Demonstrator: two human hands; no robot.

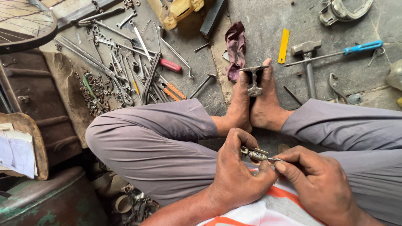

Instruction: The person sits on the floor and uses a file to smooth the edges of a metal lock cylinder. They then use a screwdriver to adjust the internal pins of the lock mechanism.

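Metal chain piece pinched betw. left hand & right hand fingertips, above lap.

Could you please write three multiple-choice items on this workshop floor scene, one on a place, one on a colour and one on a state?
1. Where is the small metal anvil?
A. Held between the person's feet
B. On the wheel
C. In the left hand

2. What colour is the handle of the long screwdriver at upper right?
A. Red
B. Blue
C. Green

3. How is the small metal part held?
A. Lying loose on the floor
B. Pinched in both hands
C. Held in the right hand alone

Answers:
1 A: it stands clamped between the two bare feet.
2 B: its handle is bright blue.
3 B: the left hand and right hand both have fingers on it.
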